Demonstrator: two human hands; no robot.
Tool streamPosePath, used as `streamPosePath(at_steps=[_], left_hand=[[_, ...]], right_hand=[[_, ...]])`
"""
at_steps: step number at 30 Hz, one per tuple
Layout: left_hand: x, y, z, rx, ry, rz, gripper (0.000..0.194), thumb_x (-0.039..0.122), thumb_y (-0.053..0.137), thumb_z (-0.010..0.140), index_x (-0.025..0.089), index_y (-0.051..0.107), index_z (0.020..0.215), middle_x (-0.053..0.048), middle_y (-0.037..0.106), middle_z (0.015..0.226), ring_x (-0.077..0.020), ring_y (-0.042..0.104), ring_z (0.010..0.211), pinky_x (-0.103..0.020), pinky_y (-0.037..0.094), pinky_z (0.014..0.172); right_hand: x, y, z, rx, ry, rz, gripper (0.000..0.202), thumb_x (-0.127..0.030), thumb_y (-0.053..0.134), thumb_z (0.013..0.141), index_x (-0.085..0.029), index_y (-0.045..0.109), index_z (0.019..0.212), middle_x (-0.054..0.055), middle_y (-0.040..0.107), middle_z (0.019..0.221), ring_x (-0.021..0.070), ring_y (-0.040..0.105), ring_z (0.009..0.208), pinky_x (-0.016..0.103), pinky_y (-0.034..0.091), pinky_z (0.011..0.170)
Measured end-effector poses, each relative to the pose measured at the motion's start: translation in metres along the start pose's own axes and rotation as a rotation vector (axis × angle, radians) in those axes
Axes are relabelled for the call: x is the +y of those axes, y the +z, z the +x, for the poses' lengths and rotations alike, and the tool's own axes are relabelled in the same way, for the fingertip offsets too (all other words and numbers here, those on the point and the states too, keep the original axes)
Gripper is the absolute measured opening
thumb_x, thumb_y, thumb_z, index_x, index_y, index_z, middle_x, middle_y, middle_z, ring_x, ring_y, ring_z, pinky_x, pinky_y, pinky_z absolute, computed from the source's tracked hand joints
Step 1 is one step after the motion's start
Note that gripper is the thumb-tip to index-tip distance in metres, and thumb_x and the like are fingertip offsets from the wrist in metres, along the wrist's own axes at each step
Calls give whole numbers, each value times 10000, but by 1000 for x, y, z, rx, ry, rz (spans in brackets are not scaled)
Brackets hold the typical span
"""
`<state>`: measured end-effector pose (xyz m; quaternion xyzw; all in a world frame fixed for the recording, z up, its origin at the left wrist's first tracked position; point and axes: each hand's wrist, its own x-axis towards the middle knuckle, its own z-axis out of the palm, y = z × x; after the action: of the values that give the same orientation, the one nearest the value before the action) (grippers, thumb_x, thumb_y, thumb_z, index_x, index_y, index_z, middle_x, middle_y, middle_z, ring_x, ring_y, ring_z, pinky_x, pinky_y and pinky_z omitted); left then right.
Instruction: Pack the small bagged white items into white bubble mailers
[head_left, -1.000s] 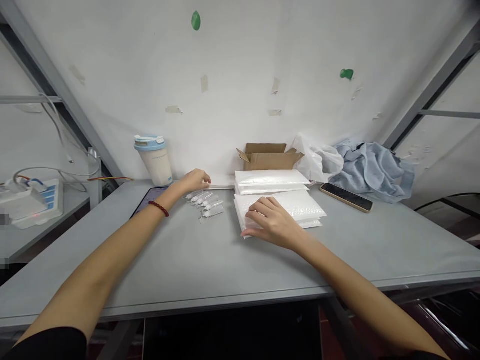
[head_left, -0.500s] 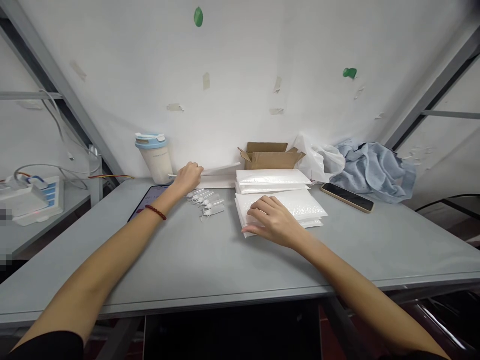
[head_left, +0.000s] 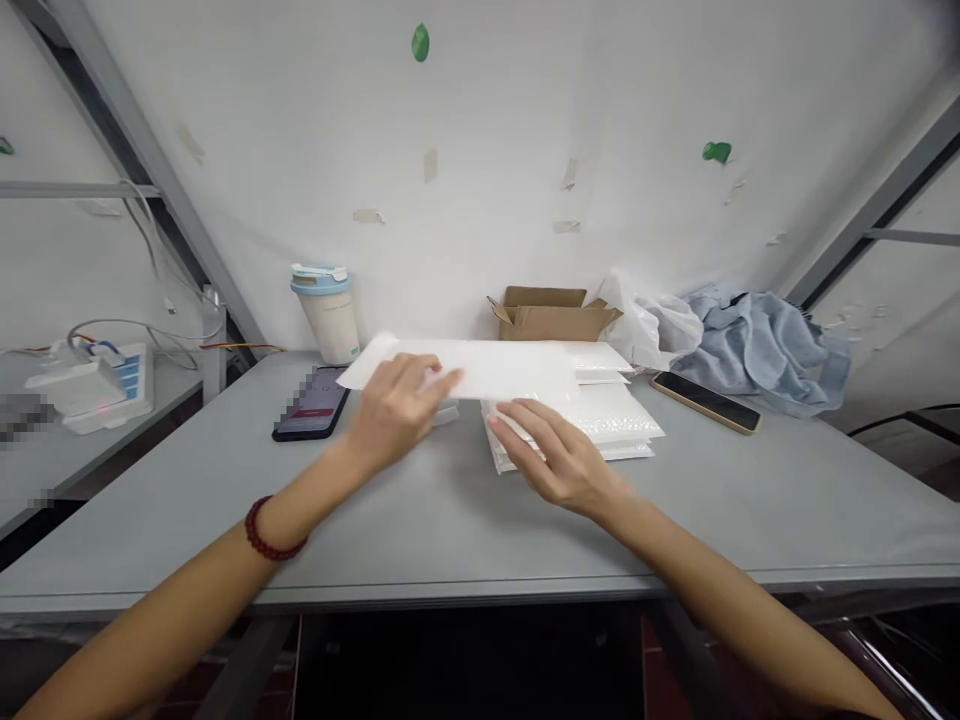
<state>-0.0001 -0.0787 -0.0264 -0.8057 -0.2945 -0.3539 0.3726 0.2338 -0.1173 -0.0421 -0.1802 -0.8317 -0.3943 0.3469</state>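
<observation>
My left hand (head_left: 401, 400), with a dark red bead bracelet on its wrist, pinches the lower edge of a long white sheet (head_left: 502, 368), perhaps paper. The sheet is raised above the table and slightly blurred. My right hand (head_left: 559, 455) has its fingers stretched out with nothing in them, just below the sheet's right part. It lies over the near left corner of a stack of white bubble mailers (head_left: 619, 420). Only one end of the small clear tubes (head_left: 448, 413) shows under the sheet; the others are hidden.
An open cardboard box (head_left: 559, 320), a white plastic bag (head_left: 652, 325) and a blue cloth (head_left: 772, 345) lie along the wall. One phone (head_left: 709, 400) rests at right, another phone (head_left: 311, 405) at left. A blue-lidded cup (head_left: 330, 315) stands behind it.
My left hand has lifted the white sheet from the back of the table and brought it nearer and to the right. My right hand stays by the mailers. The view has shifted slightly.
</observation>
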Motion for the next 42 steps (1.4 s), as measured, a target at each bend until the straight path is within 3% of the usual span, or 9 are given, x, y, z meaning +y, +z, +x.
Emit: streamPosePath(at_steps=[5, 11, 14, 16, 19, 23, 26, 32, 42], left_hand=[[38, -5, 5, 21, 215, -37, 172, 67, 500, 843, 138, 630, 929, -109, 632, 957, -209, 547, 859, -310, 410, 660], [21, 5, -3, -100, 106, -127, 186, 188, 527, 868, 156, 649, 1004, -106, 653, 960, -232, 565, 902, -347, 437, 716], [7, 5, -3, -151, -206, -244, 260, 309, 464, 908, 170, 678, 955, -108, 658, 1002, -241, 565, 950, -393, 443, 803], [-3, 2, 0, -194, -567, -408, 310, 350, 450, 904, 166, 666, 1027, -111, 652, 1067, -238, 569, 981, -393, 451, 830], [-16, -1, 3, -405, -1048, -842, 319, 358, 526, 833, 146, 658, 1032, -97, 672, 1037, -219, 612, 923, -333, 490, 753], [-24, -2, 3, -621, -1310, -1313, 187, 296, 626, 727, 135, 675, 809, -64, 694, 821, -188, 638, 748, -287, 495, 644], [-16, -2, 3, -663, -1299, -1482, 183, 261, 669, 701, 139, 682, 837, -68, 704, 867, -183, 645, 806, -298, 508, 736], [16, -5, 7, -820, -1052, -1557, 213, 332, 666, 744, 148, 688, 849, -64, 702, 852, -174, 636, 759, -306, 508, 715], [32, -6, 8, -736, -950, -1334, 338, 436, 601, 765, 153, 549, 587, 26, 494, 528, -97, 454, 491, -226, 371, 477]], right_hand=[[-12, 7, 3, -125, 146, -49, 289, -94, 473, 853, -51, 528, 1133, 188, 552, 1193, 276, 507, 1117, 407, 499, 880], [0, 13, -6, -217, 290, -124, 154, -37, 423, 830, -145, 528, 802, 110, 623, 926, 190, 543, 822, 292, 445, 652], [7, 10, -6, -203, 326, -142, 180, -27, 421, 806, -176, 501, 742, 76, 613, 840, 171, 512, 739, 272, 398, 599], [8, 9, -6, -195, 345, -139, 189, -21, 423, 785, -185, 496, 727, 77, 609, 842, 172, 503, 732, 273, 385, 598], [5, 7, -4, -201, 342, -115, 188, -21, 419, 763, -187, 503, 737, 94, 610, 889, 192, 501, 772, 284, 386, 617], [-4, 5, -1, -245, 339, 12, 133, -70, 444, 763, -160, 525, 818, 139, 603, 965, 241, 510, 882, 334, 407, 694], [-7, 4, 1, -341, 377, 132, 203, -168, 486, 794, -131, 528, 990, 189, 562, 1125, 296, 493, 1044, 424, 400, 829], [-4, 0, -1, -555, 314, 246, 832, -400, 604, 728, -82, 223, 1395, 277, 244, 1450, 394, 186, 1350, 621, 235, 995], [-9, -1, 0, -530, 297, 192, 924, -446, 672, 644, -77, 263, 1386, 261, 409, 1286, 394, 381, 1153, 602, 270, 959]])
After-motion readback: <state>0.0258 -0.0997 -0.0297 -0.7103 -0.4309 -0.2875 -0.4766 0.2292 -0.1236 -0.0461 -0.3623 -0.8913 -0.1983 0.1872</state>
